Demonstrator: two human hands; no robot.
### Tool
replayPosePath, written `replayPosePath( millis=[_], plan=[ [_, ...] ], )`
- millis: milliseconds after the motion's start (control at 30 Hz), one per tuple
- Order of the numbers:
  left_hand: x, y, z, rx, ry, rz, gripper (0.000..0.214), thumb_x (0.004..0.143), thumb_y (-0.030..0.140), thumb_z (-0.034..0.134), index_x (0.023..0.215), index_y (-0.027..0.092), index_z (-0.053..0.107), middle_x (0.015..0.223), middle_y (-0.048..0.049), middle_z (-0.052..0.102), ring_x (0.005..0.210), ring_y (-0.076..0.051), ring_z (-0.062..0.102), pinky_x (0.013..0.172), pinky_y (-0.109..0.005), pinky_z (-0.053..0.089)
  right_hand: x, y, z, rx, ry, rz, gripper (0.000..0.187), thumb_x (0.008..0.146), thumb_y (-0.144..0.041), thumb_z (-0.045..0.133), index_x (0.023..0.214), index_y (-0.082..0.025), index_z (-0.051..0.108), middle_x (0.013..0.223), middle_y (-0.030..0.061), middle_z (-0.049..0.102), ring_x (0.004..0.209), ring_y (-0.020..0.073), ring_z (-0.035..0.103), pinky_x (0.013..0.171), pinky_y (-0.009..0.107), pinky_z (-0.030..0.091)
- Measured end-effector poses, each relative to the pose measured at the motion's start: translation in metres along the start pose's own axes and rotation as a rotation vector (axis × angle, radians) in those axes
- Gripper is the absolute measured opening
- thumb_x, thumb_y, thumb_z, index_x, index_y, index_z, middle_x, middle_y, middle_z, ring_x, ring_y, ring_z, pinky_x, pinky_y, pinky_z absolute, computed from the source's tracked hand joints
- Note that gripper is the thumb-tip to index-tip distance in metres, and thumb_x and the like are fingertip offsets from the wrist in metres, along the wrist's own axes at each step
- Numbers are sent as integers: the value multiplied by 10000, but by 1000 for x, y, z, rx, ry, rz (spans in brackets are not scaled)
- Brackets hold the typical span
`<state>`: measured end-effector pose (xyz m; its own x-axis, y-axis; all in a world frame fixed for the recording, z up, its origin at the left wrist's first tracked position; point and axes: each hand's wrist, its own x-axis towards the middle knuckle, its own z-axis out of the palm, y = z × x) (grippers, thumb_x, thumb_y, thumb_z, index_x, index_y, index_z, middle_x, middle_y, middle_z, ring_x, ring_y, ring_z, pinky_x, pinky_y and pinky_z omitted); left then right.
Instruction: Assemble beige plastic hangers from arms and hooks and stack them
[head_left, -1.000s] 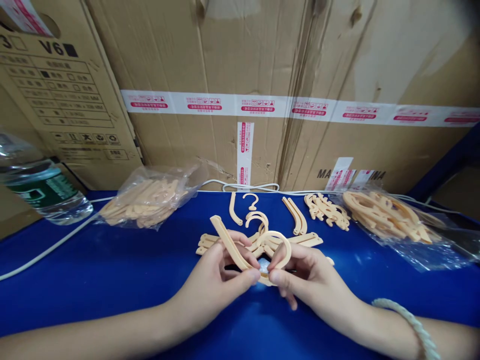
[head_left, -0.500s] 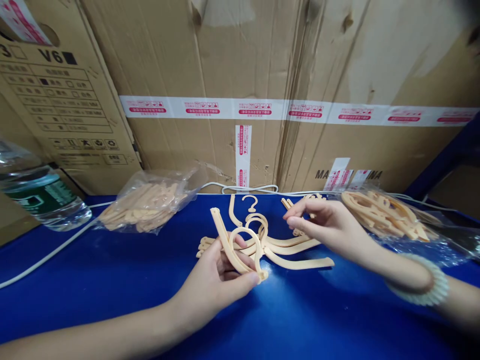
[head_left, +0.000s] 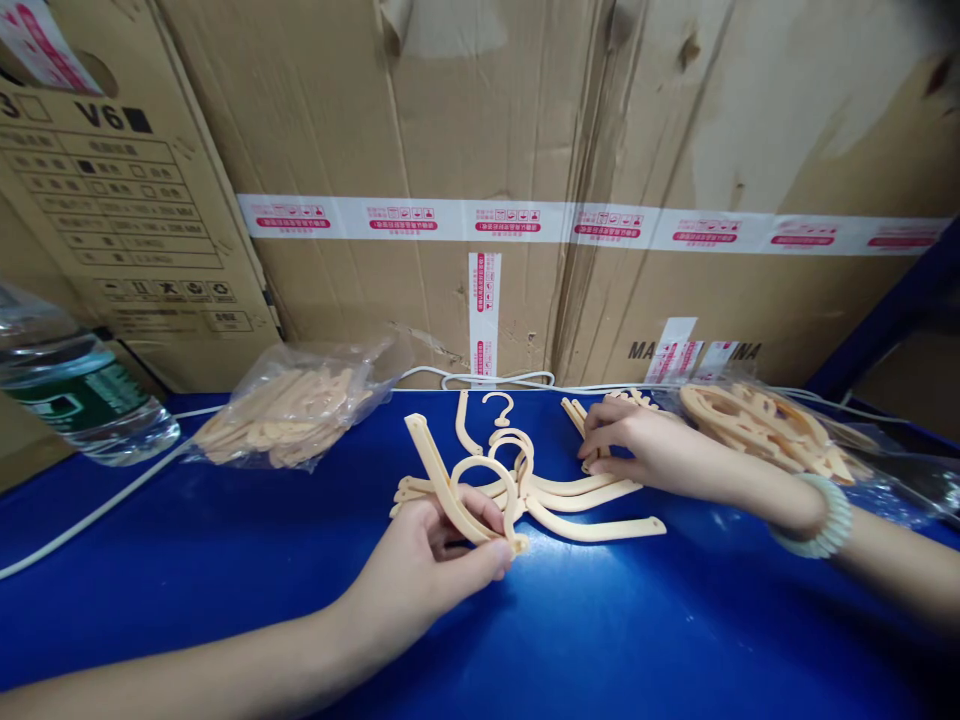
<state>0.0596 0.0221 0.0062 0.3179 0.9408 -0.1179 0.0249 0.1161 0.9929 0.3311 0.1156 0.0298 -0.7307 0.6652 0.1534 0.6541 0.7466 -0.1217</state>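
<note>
My left hand (head_left: pixel 442 560) grips a partly assembled folding clothes hanger (head_left: pixel 431 465), cream-coloured plastic, with a hook loop and one arm tilted up to the left. Its joint end pokes out past my thumb. Beyond it, several assembled hangers (head_left: pixel 600 532) lie stacked on the blue table, their hooks toward the back. My right hand (head_left: pixel 630 440) is down at a small pile of hanger arms (head_left: pixel 574 415), fingers and thumb closed around the near end of one. The fingers partly cover the pile.
A loose hanger hook (head_left: pixel 498 408) and a single arm (head_left: pixel 466 425) lie behind the stack. Plastic bags of hanger parts stand left (head_left: pixel 292 415) and right (head_left: pixel 765 430). A water bottle (head_left: pixel 82 395) is far left. A white cable (head_left: pixel 97 520) runs along the cardboard boxes (head_left: pixel 390 300).
My right hand has come down onto the pile of hanger arms, its fingers closing there. My left hand keeps hold of the hanger, nearly in place.
</note>
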Motion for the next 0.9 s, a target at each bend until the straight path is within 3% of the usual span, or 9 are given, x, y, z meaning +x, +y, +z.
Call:
replayPosePath(
  millis=[167, 300, 400, 500, 667, 900],
  plan=[
    [-2, 4, 0, 14, 21, -16, 158, 645, 221, 714, 745, 166, 605, 647, 31, 631, 626, -110, 581, 641, -241, 461, 3, -2, 6, 83, 56, -39, 152, 868, -173, 593, 862, -217, 738, 900, 78, 636, 856, 225, 598, 762, 350, 483],
    [-1, 4, 0, 3, 38, -24, 175, 631, 237, 724, 749, 167, 615, 638, 21, 644, 630, -127, 596, 658, -262, 469, 5, -12, 2, 267, 279, 20, 180, 925, -279, 550, 908, -188, 705, 915, 87, 663, 831, 205, 615, 742, 335, 487],
    [0, 3, 0, 1, 41, -22, 180, 633, 240, 726, 757, 167, 617, 659, 17, 648, 649, -132, 604, 668, -265, 468, 4, -28, -5, 529, 467, 172, 229, 925, -396, 567, 960, -195, 672, 781, 51, 678, 661, 164, 602, 589, 283, 470],
    [0, 3, 0, -3, 37, -20, 177, 633, 234, 720, 756, 170, 610, 672, 19, 646, 653, -132, 601, 672, -265, 465, 2, -47, -10, 902, 564, 270, 272, 900, -445, 602, 988, -190, 636, 629, 9, 653, 506, 131, 577, 463, 237, 420],
    [-1, 2, -1, 26, 15, 15, 142, 653, 219, 703, 745, 173, 604, 666, 27, 629, 651, -123, 581, 672, -256, 449, -2, -73, -7, 1363, 561, 362, 271, 835, -415, 689, 991, -193, 681, 821, 78, 733, 684, 175, 684, 501, 225, 465],
    [3, -4, -3, 106, 56, 118, 143, 638, 248, 723, 701, 175, 616, 718, 16, 600, 649, -123, 544, 598, -232, 434, -7, -91, 5, 1583, 514, 562, 287, 762, -422, 765, 936, -199, 717, 805, 65, 719, 784, 196, 684, 564, 232, 496]
  ],
)
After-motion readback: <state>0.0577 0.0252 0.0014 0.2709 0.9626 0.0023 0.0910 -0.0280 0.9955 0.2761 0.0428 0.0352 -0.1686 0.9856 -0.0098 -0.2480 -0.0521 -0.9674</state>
